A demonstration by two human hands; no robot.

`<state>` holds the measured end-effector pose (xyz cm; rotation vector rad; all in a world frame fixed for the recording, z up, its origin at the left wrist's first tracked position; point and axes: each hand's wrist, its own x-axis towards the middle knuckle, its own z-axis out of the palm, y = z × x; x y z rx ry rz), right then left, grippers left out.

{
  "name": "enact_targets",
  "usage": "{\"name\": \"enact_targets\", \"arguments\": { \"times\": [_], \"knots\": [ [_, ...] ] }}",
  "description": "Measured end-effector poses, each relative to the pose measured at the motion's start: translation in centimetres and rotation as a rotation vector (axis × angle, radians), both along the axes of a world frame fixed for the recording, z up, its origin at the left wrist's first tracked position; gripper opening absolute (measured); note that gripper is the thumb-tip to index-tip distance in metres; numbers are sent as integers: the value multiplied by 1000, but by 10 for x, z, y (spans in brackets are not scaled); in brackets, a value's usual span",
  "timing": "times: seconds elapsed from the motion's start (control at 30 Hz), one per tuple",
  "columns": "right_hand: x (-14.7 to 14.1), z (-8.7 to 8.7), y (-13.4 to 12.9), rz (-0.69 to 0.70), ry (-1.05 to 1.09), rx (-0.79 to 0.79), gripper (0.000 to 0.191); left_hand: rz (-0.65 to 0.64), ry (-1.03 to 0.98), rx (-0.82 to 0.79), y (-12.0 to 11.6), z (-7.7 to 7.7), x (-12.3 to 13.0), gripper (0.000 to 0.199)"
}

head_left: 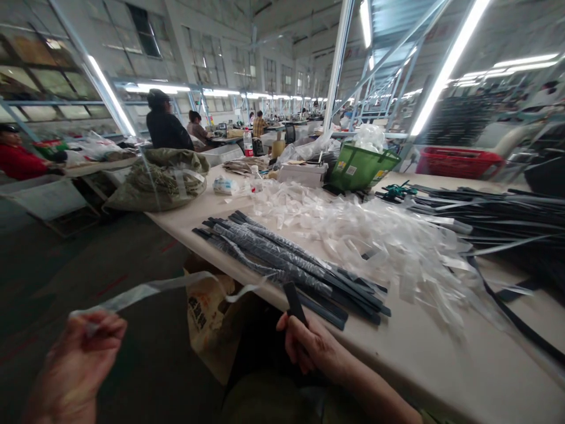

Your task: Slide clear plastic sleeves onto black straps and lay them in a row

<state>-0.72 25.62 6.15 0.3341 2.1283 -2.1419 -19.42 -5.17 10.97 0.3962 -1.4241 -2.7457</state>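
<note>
Bare forearms — an olive-green sleeve edge (427, 417) at right, perhaps dark olive clothing (265, 400) below.

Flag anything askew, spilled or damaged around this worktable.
The translucent strips sprawl in a loose tangle over the table, messy beside the roughly aligned dark strips. Behind them, the green bag looks slightly tilted. I see no obvious liquid spill or damage.

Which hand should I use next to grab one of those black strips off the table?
Probably right. The right hand is by the table edge, nearer the black pile, though already holding a black strip. The left hand is out over the floor, holding a clear strip.
</note>
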Motion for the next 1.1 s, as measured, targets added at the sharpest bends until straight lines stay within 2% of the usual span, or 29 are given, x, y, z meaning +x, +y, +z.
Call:
{"name": "enact_targets", "arguments": {
  "times": [0.07, 0.13, 0.2, 0.23, 0.3, 0.4, 0.53, 0.83, 1.0, 1.1],
  "knots": [
    [2, -9, -11, 77, -4, -1, 58, 47, 21, 69, -10, 8, 3, 47],
    [1, -17, -21, 141, -3, 0, 59, 31, -83, 85, 1, -2, 19, 46],
    [0, -20, -28, 190, 5, 5, 57, -60, -258, 110, 26, -26, 40, 41],
    [0, -20, -31, 217, 14, 23, 56, -60, -291, 119, 41, -41, 50, 37],
    [2, -16, -36, 293, 22, 100, 51, -150, -347, 198, 70, -68, 68, 29],
    [8, -7, -42, 427, 0, 226, 46, -211, -430, 325, 101, -91, 85, 20],
    [14, -6, -48, 472, -59, 289, 37, -233, -503, 377, 115, -92, 97, 15],
    [8, -11, -57, 411, -114, 480, 27, -275, -573, 430, 118, -89, 109, 19],
    [8, -17, -56, 382, -131, 452, 27, -288, -583, 467, 119, -85, 111, 17],
    [7, -21, -55, 366, -116, 430, 28, -341, -568, 475, 118, -86, 112, 18]
  ]
}}
